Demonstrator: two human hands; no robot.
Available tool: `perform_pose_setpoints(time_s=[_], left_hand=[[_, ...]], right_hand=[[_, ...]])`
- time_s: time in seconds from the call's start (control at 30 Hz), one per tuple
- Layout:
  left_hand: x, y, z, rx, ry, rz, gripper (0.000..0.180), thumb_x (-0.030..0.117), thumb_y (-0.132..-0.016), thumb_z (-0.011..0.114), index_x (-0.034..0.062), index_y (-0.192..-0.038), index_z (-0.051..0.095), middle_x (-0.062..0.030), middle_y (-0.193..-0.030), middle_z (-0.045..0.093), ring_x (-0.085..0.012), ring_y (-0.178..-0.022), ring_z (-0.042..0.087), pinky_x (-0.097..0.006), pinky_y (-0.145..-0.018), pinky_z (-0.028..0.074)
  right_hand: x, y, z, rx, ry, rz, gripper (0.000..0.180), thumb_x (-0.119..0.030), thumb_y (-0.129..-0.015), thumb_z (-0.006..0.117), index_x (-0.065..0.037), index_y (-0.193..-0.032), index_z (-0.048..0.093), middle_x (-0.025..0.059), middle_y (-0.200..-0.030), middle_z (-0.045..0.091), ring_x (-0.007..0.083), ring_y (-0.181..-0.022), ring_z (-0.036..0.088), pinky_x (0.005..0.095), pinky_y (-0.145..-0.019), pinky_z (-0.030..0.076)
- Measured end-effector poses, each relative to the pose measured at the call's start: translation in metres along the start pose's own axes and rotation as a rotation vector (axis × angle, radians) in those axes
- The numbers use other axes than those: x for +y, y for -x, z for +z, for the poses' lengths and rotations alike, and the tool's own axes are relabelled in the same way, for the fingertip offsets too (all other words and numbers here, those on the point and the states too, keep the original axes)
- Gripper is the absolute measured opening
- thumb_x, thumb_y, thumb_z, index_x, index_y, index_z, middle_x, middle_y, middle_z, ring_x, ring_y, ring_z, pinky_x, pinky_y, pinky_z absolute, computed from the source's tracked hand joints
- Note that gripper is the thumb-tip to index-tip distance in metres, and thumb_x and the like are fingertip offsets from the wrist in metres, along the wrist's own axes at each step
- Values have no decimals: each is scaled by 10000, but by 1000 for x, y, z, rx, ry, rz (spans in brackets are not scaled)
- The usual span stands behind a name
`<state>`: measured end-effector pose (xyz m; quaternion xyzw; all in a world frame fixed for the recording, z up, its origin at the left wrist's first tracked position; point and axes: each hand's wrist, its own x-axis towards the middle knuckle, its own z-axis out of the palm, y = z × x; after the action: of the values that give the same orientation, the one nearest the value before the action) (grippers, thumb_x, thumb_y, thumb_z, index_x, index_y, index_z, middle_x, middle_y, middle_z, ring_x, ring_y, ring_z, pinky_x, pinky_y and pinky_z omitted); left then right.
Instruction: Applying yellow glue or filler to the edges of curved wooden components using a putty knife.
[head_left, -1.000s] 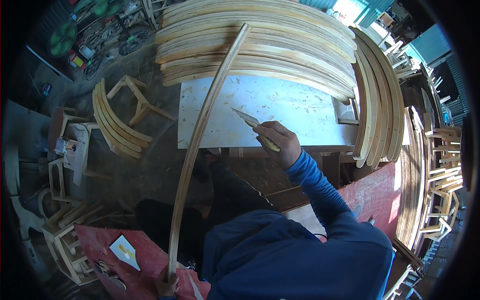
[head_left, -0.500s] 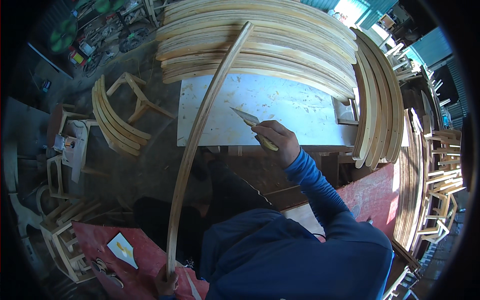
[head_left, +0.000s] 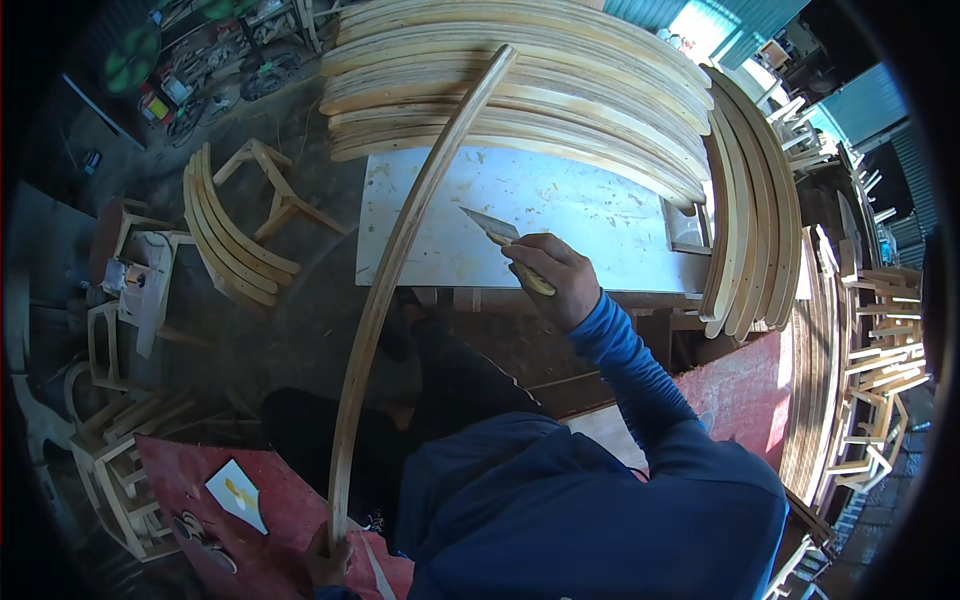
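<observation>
A long, curved wooden strip (head_left: 378, 300) stands lengthwise in front of me. My left hand (head_left: 326, 562) is closed around its near end, low in the view; the fingers are partly in shadow. The strip's far end lies over the stacked curved pieces at the back. In my right hand (head_left: 562, 284) is a putty knife (head_left: 491, 224) with a pointed metal blade and a yellowish handle, held right of the strip and apart from it. Its blade points away to the left, above a white tabletop (head_left: 600, 240) marked with yellowish smears.
Many curved wooden pieces (head_left: 560, 90) are stacked across the table's far side, with more (head_left: 752, 220) at its right end. To the left are a small curved stack (head_left: 235, 245) and a wooden frame (head_left: 282, 200). A smeared white plate (head_left: 238, 497) lies on a red board (head_left: 180, 465).
The whole view has shifted slightly. Both hands keep their holds on the curved strip and the putty knife, with hardly any other visible movement.
</observation>
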<state>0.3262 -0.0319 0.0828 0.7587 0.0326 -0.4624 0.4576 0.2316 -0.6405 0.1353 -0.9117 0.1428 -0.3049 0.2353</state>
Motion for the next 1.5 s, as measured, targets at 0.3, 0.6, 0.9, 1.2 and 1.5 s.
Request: perform_pose_setpoints(time_s=[0.3, 0.6, 0.9, 1.2, 1.5], left_hand=[[5, 6, 20, 217, -17, -39, 469, 53, -864, 696, 42, -1319, 582, 26, -682, 567, -44, -483, 484, -210, -429, 389], [11, 7, 19, 152, -44, -16, 466, 63, -868, 697, 45, -1317, 575, 20, -686, 575, -49, -482, 488, -211, -426, 394], [17, 5, 22, 212, -7, -81, 492, 45, -858, 690, 34, -1331, 555, 3, -711, 591, -58, -480, 505, -210, -418, 407], [-21, -5, -3, 78, -70, 64, 469, 55, -861, 700, 28, -1311, 569, -1, -705, 586, -64, -475, 504, -216, -414, 402], [11, 7, 21, 204, -15, -77, 473, 53, -853, 708, 28, -1307, 577, 3, -716, 587, -62, -466, 494, -219, -407, 397]], right_hand=[[-12, -19, -3, 49, 67, -66, 207, -102, -813, 748, -74, -1009, 691, 79, -988, 683, 273, -859, 697, 356, -746, 580], [-16, -20, -2, 22, 61, -49, 170, -117, -843, 724, -81, -1005, 689, 81, -972, 688, 273, -844, 698, 353, -731, 575], [10, -40, 2, 69, -141, 192, 172, -204, -867, 712, -33, -881, 703, 127, -824, 691, 296, -735, 694, 339, -675, 558], [147, -137, 49, 230, -729, 915, 315, -289, -816, 781, 14, -802, 695, 99, -662, 667, 166, -454, 575, 300, -391, 434], [140, -168, 65, 270, -618, 921, 365, -311, -805, 784, 38, -796, 678, 110, -622, 625, 189, -447, 570, 326, -382, 434]])
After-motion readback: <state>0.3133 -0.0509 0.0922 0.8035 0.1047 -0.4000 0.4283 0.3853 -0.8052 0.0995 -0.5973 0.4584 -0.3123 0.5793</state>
